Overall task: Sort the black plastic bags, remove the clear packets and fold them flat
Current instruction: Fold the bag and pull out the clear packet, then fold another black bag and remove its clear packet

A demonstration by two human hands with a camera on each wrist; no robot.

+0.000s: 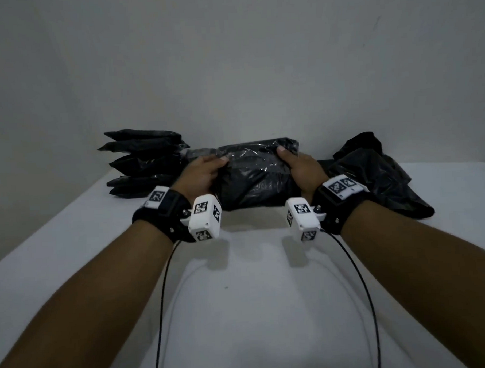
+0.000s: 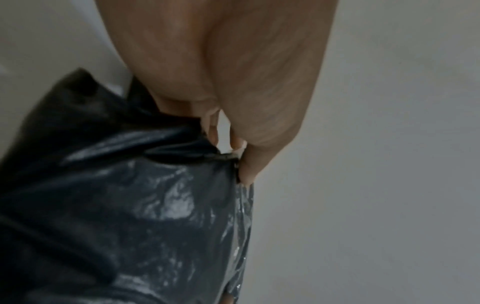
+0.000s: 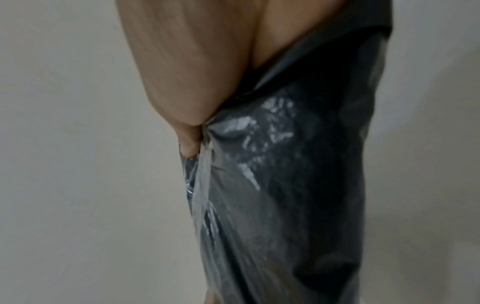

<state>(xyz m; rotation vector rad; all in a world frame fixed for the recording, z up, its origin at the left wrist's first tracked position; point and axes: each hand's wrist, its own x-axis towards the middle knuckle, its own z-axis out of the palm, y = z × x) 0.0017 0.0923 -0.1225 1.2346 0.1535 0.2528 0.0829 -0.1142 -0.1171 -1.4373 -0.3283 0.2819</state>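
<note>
The packed bundle [image 1: 252, 178] is held up off the white bench [image 1: 71, 247], clamped at each end so the wrap can be worked loose, it seems. The left hand [image 1: 200, 171] has its fingers [image 2: 244, 164] pinched on the clear packet's edge [image 2: 242, 205]; the right hand [image 1: 301, 167] is curled round the other end. Left of the bundle, folded black bags [image 1: 143, 163] are stacked; right of it, a loose black bag [image 1: 380, 177] lies crumpled, apparently waiting.
</note>
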